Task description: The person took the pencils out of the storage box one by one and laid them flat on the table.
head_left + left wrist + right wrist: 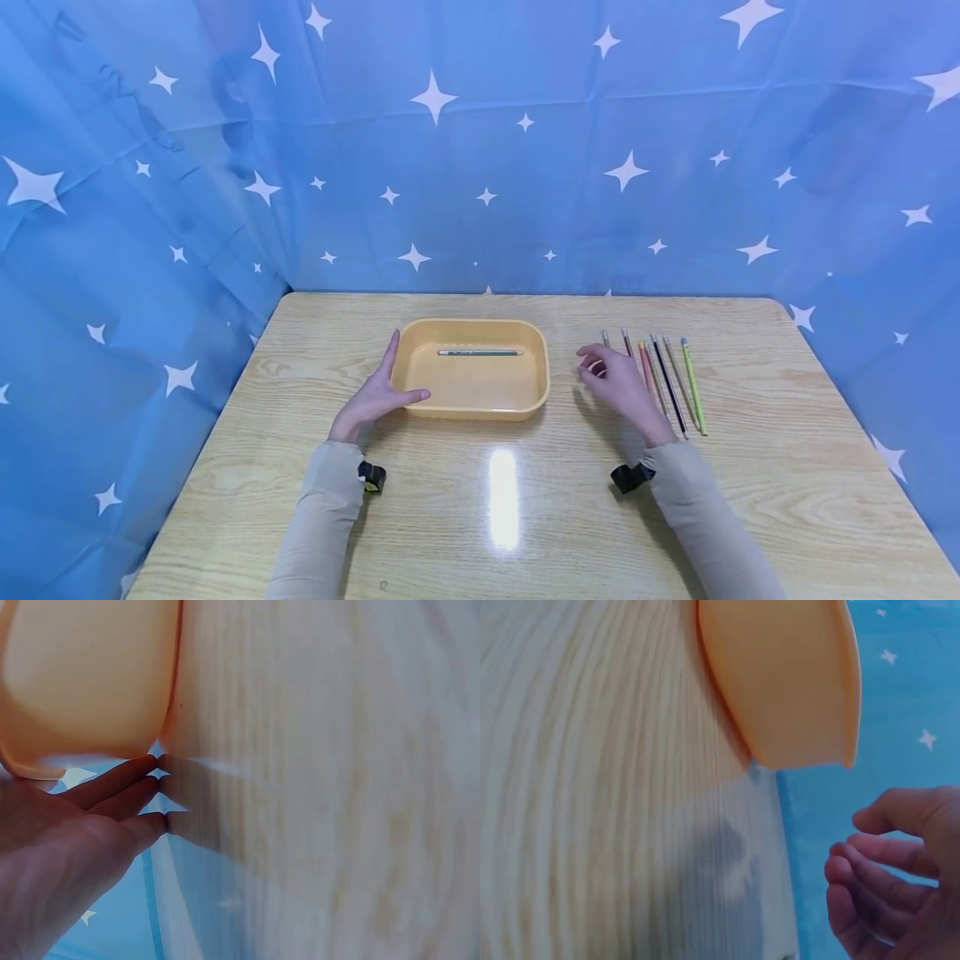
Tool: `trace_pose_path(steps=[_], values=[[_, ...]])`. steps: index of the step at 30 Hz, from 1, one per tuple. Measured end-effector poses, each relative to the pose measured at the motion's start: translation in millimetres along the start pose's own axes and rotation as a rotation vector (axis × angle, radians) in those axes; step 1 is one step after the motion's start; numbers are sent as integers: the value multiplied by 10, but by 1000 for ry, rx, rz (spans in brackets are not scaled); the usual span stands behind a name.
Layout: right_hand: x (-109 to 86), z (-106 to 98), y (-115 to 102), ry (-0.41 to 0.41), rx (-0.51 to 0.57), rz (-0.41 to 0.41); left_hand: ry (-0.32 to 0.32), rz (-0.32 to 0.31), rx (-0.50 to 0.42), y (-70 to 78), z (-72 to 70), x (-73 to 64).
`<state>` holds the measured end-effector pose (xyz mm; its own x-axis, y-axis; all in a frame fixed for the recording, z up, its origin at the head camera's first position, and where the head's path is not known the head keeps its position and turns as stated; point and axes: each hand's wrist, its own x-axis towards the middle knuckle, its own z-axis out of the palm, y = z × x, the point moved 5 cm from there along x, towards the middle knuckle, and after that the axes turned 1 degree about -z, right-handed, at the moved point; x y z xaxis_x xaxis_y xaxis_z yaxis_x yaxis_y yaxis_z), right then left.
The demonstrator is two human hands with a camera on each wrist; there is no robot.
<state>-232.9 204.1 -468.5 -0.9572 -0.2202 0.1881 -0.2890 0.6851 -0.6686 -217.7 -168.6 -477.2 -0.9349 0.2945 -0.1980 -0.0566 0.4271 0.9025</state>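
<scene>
A shallow yellow-orange tray [472, 412] stands on the table, with one dark green pencil [480, 352] lying crosswise inside it. My left hand [378, 392] is spread at the tray's left side, thumb at the near left corner. In the left wrist view, its fingertips [154, 761] reach the tabletop beside the tray wall. Between the tray and a row of several pencils [675, 383] hovers my right hand [618, 383], fingers loosely bent with nothing visible in them. It partly covers the leftmost pencils. A bright green pencil [693, 387] lies at the row's right end.
The wooden table [420, 517] has a bright light reflection in front of the tray. A blue curtain with white stars [480, 150] hangs behind the table and along its sides. Each wrist carries a small black camera [632, 477].
</scene>
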Motion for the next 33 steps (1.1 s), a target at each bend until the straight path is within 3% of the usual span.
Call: trace_pose_path(steps=[3, 8, 17, 21, 33], values=[[43, 32, -77, -2, 20, -9, -6, -7, 16, 141, -9, -76], [134, 72, -216, -9, 76, -35, -6, -12, 24, 203, -4, -107], [303, 182, -423, 3, 112, -104, 1, 9, 6, 132, -11, -69], [385, 242, -496, -11, 127, -113, 1, 5, 1, 203, -15, -114], [541, 456, -707, -77, 110, -179, -3, -8, -16, 146, -27, -86]])
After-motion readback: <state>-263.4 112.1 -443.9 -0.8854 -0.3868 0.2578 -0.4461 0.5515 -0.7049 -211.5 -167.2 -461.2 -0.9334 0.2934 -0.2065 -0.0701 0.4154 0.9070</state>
